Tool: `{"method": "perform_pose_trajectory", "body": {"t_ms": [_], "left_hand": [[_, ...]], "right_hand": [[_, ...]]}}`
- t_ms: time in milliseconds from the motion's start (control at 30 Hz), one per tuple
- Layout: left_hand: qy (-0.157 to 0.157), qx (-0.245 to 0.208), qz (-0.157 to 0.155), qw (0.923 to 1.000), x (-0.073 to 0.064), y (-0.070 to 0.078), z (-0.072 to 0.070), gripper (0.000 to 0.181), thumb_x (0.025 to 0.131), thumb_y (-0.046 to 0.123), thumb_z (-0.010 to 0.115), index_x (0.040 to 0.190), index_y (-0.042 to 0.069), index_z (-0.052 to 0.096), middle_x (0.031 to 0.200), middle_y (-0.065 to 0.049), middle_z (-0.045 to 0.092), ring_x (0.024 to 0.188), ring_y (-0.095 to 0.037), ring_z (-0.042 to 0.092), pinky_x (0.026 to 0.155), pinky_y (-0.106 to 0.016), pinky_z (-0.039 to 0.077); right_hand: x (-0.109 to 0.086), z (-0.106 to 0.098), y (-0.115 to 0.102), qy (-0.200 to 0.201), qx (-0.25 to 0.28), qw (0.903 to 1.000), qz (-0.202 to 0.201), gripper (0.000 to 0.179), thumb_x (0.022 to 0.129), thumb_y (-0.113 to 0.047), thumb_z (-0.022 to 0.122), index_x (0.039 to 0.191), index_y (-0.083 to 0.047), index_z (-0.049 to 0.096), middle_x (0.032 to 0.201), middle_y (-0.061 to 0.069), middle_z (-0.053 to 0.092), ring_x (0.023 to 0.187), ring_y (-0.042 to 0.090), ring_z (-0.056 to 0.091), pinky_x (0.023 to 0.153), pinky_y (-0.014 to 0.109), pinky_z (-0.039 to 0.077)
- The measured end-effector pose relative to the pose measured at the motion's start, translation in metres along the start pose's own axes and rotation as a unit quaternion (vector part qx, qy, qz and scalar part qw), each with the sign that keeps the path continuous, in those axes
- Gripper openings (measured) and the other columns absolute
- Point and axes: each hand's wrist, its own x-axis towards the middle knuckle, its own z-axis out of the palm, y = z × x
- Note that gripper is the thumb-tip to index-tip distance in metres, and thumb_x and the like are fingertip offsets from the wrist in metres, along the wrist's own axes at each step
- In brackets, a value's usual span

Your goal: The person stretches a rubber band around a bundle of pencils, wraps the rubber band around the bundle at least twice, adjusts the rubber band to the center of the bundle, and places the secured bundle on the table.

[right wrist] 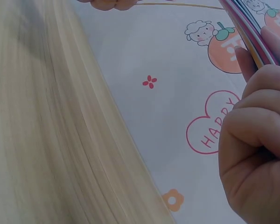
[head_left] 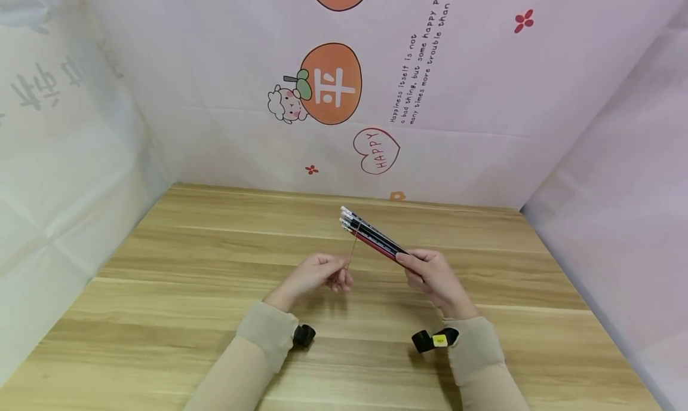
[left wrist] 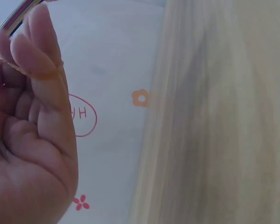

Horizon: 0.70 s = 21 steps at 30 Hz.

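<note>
A bundle of pencils (head_left: 376, 236), dark and red with white ends, slants up to the left above the table. My right hand (head_left: 432, 275) grips its lower end, thumb on top; the right wrist view shows the pencils (right wrist: 254, 35) between thumb and curled fingers. Near the white ends a thin yellowish rubber band (head_left: 353, 247) loops round the bundle and stretches down to my left hand (head_left: 325, 272). In the left wrist view the rubber band (left wrist: 42, 73) runs across the curled fingers of that hand, pulled taut.
Beneath both hands lies a wood-grain table (head_left: 177, 267). A printed white cloth (head_left: 242, 136) hangs behind its far edge, with further cloth at both sides. Each wrist wears a black camera, such as the left one (head_left: 304, 336).
</note>
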Motion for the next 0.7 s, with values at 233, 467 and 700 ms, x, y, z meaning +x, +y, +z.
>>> {"method": "perform_pose_trajectory", "body": {"t_ms": [233, 467, 700], "left_hand": [[-0.004, 0.046, 0.024, 0.9986, 0.001, 0.003, 0.005, 0.040, 0.105, 0.020, 0.048, 0.125, -0.012, 0.059, 0.111, -0.024, 0.071, 0.074, -0.010, 0.072, 0.061, -0.020, 0.053], [0.104, 0.130, 0.047, 0.9849, 0.000, 0.009, 0.020, 0.054, 0.097, 0.020, 0.064, 0.141, -0.008, 0.047, 0.122, -0.024, 0.067, 0.101, -0.034, 0.071, 0.078, -0.033, 0.060], [0.172, 0.165, 0.051, 0.9699, -0.002, 0.014, 0.030, 0.096, 0.088, 0.025, 0.077, 0.157, 0.001, 0.014, 0.148, -0.021, 0.049, 0.124, -0.034, 0.060, 0.098, -0.041, 0.054]], "right_hand": [[0.000, 0.003, 0.001, 0.003, -0.005, 1.0000, -0.001, 0.024, 0.100, -0.013, 0.058, 0.084, -0.017, 0.075, 0.047, -0.011, 0.042, 0.040, 0.004, 0.025, 0.042, 0.029, 0.012], [0.003, 0.007, 0.001, 0.016, -0.002, 0.9998, 0.008, 0.025, 0.101, -0.017, 0.058, 0.083, -0.017, 0.074, 0.047, -0.011, 0.042, 0.039, 0.002, 0.027, 0.042, 0.029, 0.013], [0.005, 0.015, 0.005, 0.028, 0.011, 0.9993, 0.021, 0.029, 0.102, -0.019, 0.056, 0.076, -0.017, 0.070, 0.044, -0.011, 0.039, 0.037, 0.001, 0.028, 0.042, 0.026, 0.014]]}}
